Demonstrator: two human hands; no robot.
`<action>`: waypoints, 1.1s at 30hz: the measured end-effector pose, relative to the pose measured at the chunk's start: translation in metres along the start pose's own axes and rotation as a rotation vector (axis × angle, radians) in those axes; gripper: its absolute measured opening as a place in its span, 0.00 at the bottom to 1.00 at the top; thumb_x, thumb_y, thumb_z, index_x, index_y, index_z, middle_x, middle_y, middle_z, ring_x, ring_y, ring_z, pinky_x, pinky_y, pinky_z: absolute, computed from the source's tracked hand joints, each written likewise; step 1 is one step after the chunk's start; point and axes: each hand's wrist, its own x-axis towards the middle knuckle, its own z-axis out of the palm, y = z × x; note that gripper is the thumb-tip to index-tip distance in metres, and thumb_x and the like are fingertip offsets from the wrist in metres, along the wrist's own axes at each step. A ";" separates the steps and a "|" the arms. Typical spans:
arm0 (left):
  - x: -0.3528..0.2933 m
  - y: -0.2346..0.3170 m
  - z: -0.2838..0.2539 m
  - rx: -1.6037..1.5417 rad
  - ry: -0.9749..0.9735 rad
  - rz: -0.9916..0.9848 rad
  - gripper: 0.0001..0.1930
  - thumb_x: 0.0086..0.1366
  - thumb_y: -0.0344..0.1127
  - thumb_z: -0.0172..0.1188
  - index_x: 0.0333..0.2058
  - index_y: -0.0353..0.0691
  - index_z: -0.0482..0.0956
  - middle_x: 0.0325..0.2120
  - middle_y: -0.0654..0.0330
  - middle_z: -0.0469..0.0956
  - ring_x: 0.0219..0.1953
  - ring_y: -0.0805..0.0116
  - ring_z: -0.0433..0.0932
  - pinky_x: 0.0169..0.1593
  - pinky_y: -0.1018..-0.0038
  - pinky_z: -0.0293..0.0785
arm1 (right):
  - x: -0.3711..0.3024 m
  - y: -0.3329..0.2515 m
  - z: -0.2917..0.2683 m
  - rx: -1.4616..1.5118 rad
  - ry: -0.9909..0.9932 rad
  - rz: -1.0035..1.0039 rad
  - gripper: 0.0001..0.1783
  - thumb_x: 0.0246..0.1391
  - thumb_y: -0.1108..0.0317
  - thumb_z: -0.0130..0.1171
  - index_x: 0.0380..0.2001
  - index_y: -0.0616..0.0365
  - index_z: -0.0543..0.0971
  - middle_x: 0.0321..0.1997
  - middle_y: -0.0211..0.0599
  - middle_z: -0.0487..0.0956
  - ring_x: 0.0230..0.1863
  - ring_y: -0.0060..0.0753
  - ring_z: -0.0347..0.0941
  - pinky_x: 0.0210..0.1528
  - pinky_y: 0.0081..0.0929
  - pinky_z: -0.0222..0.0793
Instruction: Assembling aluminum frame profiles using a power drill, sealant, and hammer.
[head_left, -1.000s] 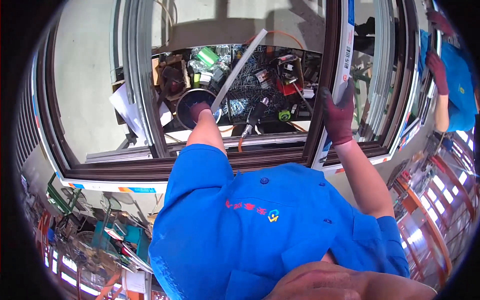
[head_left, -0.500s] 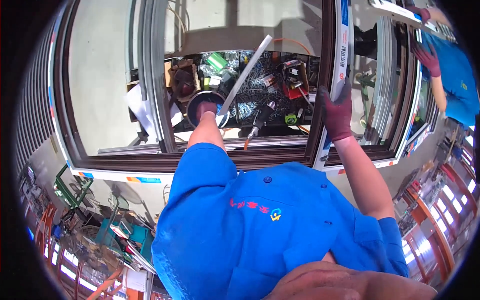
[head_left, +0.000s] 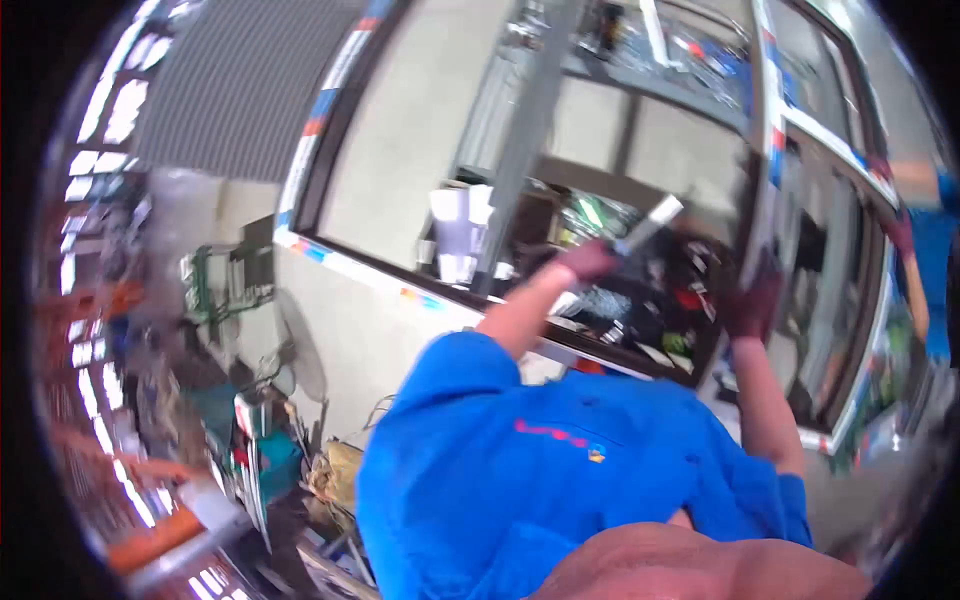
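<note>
A large dark brown window frame (head_left: 400, 277) with taped white edges lies in front of me. My left hand (head_left: 590, 259), in a dark red glove, is closed round one end of a pale flat strip (head_left: 652, 222). It is over the loose fasteners and small parts seen through the frame's opening. The strip slants up to the right. My right hand (head_left: 750, 305), in the same kind of glove, grips the frame's upright bar, fingers blurred by motion. White sheets (head_left: 460, 232) stand by a grey bar to the left of my left hand.
At the right edge another person's gloved hand (head_left: 900, 230) rests by the frame's far side, next to a blue sleeve (head_left: 935, 262). A green metal stand (head_left: 225, 285) and a ribbed grey panel (head_left: 240, 90) are on the left.
The view has swung left and tilted, so the frame appears further right. My left hand has come up out of a round container with the strip. My right hand stays at the upright bar.
</note>
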 end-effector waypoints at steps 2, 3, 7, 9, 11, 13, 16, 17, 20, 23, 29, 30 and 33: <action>-0.028 0.030 0.021 0.268 0.148 0.195 0.28 0.62 0.58 0.64 0.51 0.44 0.88 0.47 0.43 0.87 0.49 0.41 0.87 0.55 0.53 0.83 | -0.004 -0.020 -0.015 0.172 -0.130 -0.235 0.34 0.57 0.50 0.74 0.59 0.61 0.80 0.58 0.54 0.82 0.60 0.63 0.77 0.67 0.50 0.71; -0.043 0.054 0.027 0.265 0.088 0.124 0.27 0.62 0.58 0.64 0.50 0.42 0.88 0.49 0.45 0.87 0.51 0.43 0.86 0.57 0.52 0.81 | -0.012 -0.023 -0.019 0.237 -0.282 -0.418 0.28 0.59 0.55 0.73 0.57 0.60 0.83 0.57 0.52 0.84 0.58 0.59 0.80 0.63 0.47 0.76; -0.128 0.110 0.032 0.259 0.088 0.273 0.23 0.61 0.53 0.65 0.46 0.42 0.88 0.41 0.45 0.88 0.48 0.43 0.86 0.54 0.51 0.80 | -0.075 -0.042 0.004 0.821 -0.610 -0.196 0.19 0.63 0.62 0.69 0.54 0.61 0.84 0.53 0.47 0.86 0.55 0.48 0.84 0.58 0.40 0.78; -0.145 0.114 0.033 0.328 -0.017 0.185 0.17 0.62 0.46 0.65 0.44 0.43 0.88 0.42 0.44 0.87 0.48 0.43 0.86 0.52 0.52 0.81 | -0.086 -0.088 -0.021 0.855 -0.713 0.110 0.17 0.64 0.62 0.70 0.50 0.61 0.85 0.47 0.44 0.88 0.48 0.45 0.86 0.52 0.36 0.80; -0.153 0.098 0.041 0.367 -0.002 0.225 0.16 0.62 0.45 0.65 0.44 0.44 0.88 0.42 0.45 0.87 0.48 0.43 0.86 0.52 0.53 0.82 | -0.089 -0.084 -0.013 0.867 -0.631 -0.108 0.13 0.63 0.64 0.70 0.46 0.61 0.86 0.41 0.41 0.88 0.41 0.38 0.87 0.46 0.32 0.80; -0.156 0.082 0.052 0.408 -0.003 0.261 0.15 0.61 0.44 0.66 0.44 0.44 0.88 0.42 0.45 0.87 0.48 0.43 0.87 0.52 0.53 0.82 | -0.082 -0.102 -0.037 0.821 -0.820 -0.131 0.11 0.63 0.65 0.70 0.44 0.60 0.87 0.38 0.38 0.89 0.40 0.32 0.86 0.44 0.31 0.79; -0.155 0.063 0.069 0.385 0.103 0.352 0.16 0.61 0.44 0.66 0.44 0.43 0.87 0.41 0.46 0.86 0.47 0.42 0.86 0.53 0.53 0.82 | -0.077 -0.108 -0.047 0.865 -0.996 0.114 0.11 0.63 0.66 0.70 0.43 0.61 0.88 0.39 0.34 0.89 0.41 0.25 0.85 0.43 0.29 0.78; -0.151 0.058 0.071 0.353 0.124 0.393 0.16 0.62 0.44 0.65 0.44 0.43 0.87 0.40 0.47 0.86 0.47 0.42 0.86 0.53 0.53 0.82 | -0.079 -0.104 -0.044 0.867 -0.996 0.116 0.11 0.63 0.66 0.70 0.43 0.61 0.88 0.39 0.34 0.89 0.41 0.25 0.85 0.43 0.29 0.78; -0.149 0.061 0.071 0.309 0.152 0.421 0.16 0.64 0.47 0.64 0.44 0.44 0.87 0.40 0.48 0.86 0.45 0.42 0.86 0.52 0.53 0.82 | -0.086 -0.082 -0.029 0.898 -0.989 0.260 0.12 0.63 0.66 0.69 0.45 0.63 0.88 0.40 0.33 0.89 0.41 0.25 0.84 0.45 0.27 0.78; -0.155 0.068 0.060 0.149 0.164 0.339 0.17 0.66 0.49 0.64 0.45 0.45 0.88 0.42 0.48 0.86 0.45 0.42 0.86 0.51 0.54 0.82 | -0.089 -0.066 -0.020 0.950 -0.723 0.153 0.13 0.64 0.67 0.67 0.48 0.63 0.88 0.42 0.35 0.88 0.43 0.26 0.84 0.46 0.27 0.79; -0.150 0.078 0.052 -0.188 -0.023 0.273 0.19 0.66 0.52 0.65 0.44 0.44 0.89 0.41 0.47 0.88 0.45 0.46 0.87 0.50 0.57 0.82 | -0.087 -0.054 -0.015 1.179 -0.657 0.419 0.14 0.65 0.67 0.69 0.49 0.63 0.87 0.42 0.33 0.88 0.43 0.24 0.83 0.46 0.27 0.79; -0.150 0.082 0.053 -0.281 -0.064 0.236 0.19 0.66 0.52 0.64 0.43 0.43 0.89 0.40 0.48 0.88 0.44 0.46 0.87 0.50 0.57 0.82 | -0.090 -0.051 -0.011 1.127 -0.737 0.393 0.13 0.65 0.67 0.68 0.49 0.63 0.87 0.42 0.33 0.88 0.42 0.24 0.83 0.46 0.26 0.79; -0.131 0.063 0.086 -0.050 0.287 0.444 0.17 0.67 0.50 0.63 0.44 0.45 0.89 0.39 0.48 0.88 0.42 0.44 0.87 0.49 0.56 0.82 | -0.090 -0.050 -0.008 1.040 -0.827 0.277 0.12 0.66 0.69 0.67 0.50 0.62 0.87 0.41 0.34 0.88 0.41 0.22 0.83 0.45 0.26 0.79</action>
